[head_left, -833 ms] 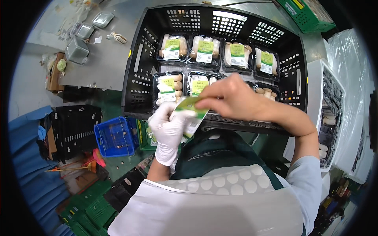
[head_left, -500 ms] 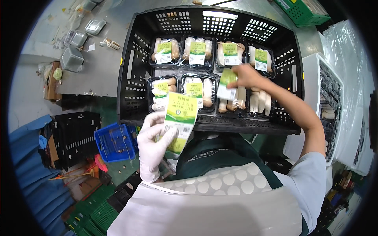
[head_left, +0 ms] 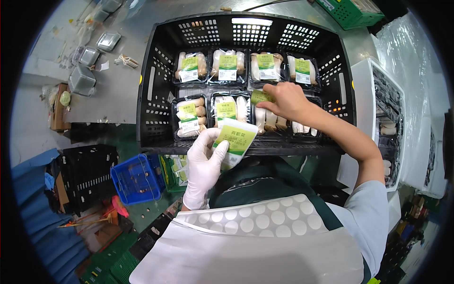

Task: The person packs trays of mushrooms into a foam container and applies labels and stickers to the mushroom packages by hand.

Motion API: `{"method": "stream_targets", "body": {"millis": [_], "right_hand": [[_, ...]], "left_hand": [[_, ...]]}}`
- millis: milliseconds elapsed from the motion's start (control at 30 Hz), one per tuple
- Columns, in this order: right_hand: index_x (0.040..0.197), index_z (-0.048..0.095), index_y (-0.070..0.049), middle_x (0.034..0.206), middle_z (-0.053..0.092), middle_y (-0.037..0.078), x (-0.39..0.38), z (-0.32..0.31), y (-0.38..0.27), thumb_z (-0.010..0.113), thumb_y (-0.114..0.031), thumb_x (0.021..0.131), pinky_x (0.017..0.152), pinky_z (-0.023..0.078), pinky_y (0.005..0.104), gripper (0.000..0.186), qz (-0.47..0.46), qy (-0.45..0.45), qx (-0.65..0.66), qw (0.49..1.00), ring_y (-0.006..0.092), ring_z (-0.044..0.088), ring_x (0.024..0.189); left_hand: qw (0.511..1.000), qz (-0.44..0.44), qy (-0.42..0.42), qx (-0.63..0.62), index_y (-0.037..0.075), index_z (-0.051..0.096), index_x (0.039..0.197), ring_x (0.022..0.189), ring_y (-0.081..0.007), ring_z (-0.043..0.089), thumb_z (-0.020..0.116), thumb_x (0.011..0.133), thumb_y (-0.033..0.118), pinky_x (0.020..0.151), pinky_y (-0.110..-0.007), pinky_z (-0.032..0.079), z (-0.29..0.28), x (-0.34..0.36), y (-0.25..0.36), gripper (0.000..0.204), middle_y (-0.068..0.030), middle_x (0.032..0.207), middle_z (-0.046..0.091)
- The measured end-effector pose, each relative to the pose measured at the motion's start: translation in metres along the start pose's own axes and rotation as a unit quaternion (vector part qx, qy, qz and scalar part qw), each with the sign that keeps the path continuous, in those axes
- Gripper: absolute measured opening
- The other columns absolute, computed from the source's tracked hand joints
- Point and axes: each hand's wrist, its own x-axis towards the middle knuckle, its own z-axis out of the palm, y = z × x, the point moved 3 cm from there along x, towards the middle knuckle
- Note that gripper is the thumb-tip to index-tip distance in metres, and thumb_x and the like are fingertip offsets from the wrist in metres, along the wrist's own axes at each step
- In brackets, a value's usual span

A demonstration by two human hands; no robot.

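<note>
My left hand, in a white glove, pinches green-and-white printed labels in front of the crate's near wall. My bare right hand is closed on a green label at the far end of a black tray of king oyster mushrooms. Whether that label touches the wrap cannot be told. To its left, a wrapped tray bears a similar label. Another mushroom tray, to the right, is partly covered by my forearm. Labelled trays form the far row.
The black perforated crate stands on a metal table. Clear plastic boxes lie at the left. A white foam box with dark-wrapped packs stands at the right. A green crate is at the far right; a blue basket sits lower left.
My left hand has moved right with its labels, which now tilt differently. My right hand has shifted slightly left and down, and its label now shows less of its face.
</note>
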Motion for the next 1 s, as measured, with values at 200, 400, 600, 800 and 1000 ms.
{"method": "stream_targets", "body": {"millis": [200, 400, 600, 800, 1000], "right_hand": [[0.079, 0.056, -0.001, 0.065, 0.059, 0.013, 0.007, 0.032, 0.032, 0.076, -0.055, 0.059, 0.058, 0.046, 0.0408, 0.061, 0.001, -0.208, 0.047, 0.977, 0.0307, 0.06, 0.064], [0.095, 0.05, -0.003, 0.065, 0.06, 0.011, 0.007, 0.109, 0.056, 0.076, -0.043, 0.063, 0.055, 0.05, 0.0397, 0.058, -0.008, -0.196, -0.141, 0.97, 0.0306, 0.062, 0.065], [0.088, 0.059, 0.0, 0.071, 0.065, 0.013, 0.011, 0.003, 0.002, 0.068, -0.043, 0.075, 0.058, 0.05, 0.0336, 0.046, -0.046, -0.098, 0.188, 0.976, 0.0232, 0.063, 0.062], [0.09, 0.067, -0.001, 0.068, 0.066, 0.011, -0.028, -0.041, -0.055, 0.071, -0.027, 0.075, 0.058, 0.049, 0.0291, 0.03, -0.112, -0.081, 0.362, 0.922, 0.0185, 0.061, 0.056], [0.08, 0.07, -0.002, 0.066, 0.065, 0.006, -0.018, -0.077, 0.002, 0.069, -0.015, 0.076, 0.051, 0.044, 0.0228, 0.014, 0.006, 0.021, 0.293, 0.956, 0.0075, 0.056, 0.056]], "left_hand": [[0.994, 0.06, 0.014, -0.086, -0.005, 0.036, 0.128, 0.107, -0.0164, 0.052, 0.044, 0.085, -0.007, 0.093, -0.028, 0.039, 0.003, 0.007, 0.017, 0.044, -0.0155, 0.117, 0.054], [0.996, 0.037, 0.023, -0.081, -0.004, 0.037, 0.13, 0.109, -0.0172, 0.052, 0.049, 0.085, -0.005, 0.092, -0.027, 0.041, 0.006, 0.006, 0.018, 0.047, -0.016, 0.119, 0.054], [0.993, 0.08, 0.059, -0.057, -0.003, 0.042, 0.127, 0.109, -0.0169, 0.053, 0.055, 0.084, -0.003, 0.092, -0.028, 0.041, 0.003, 0.005, 0.016, 0.046, -0.0133, 0.118, 0.055], [0.988, 0.1, 0.098, 0.066, 0.0, 0.062, 0.096, 0.075, -0.0068, 0.058, 0.071, 0.074, 0.004, 0.066, -0.02, 0.048, 0.023, 0.016, 0.018, 0.024, -0.002, 0.083, 0.064], [0.986, 0.062, -0.005, 0.157, 0.003, 0.064, 0.093, 0.068, -0.0085, 0.061, 0.078, 0.068, 0.022, 0.064, -0.025, 0.049, 0.028, 0.019, 0.011, 0.034, -0.0062, 0.074, 0.065]]}}
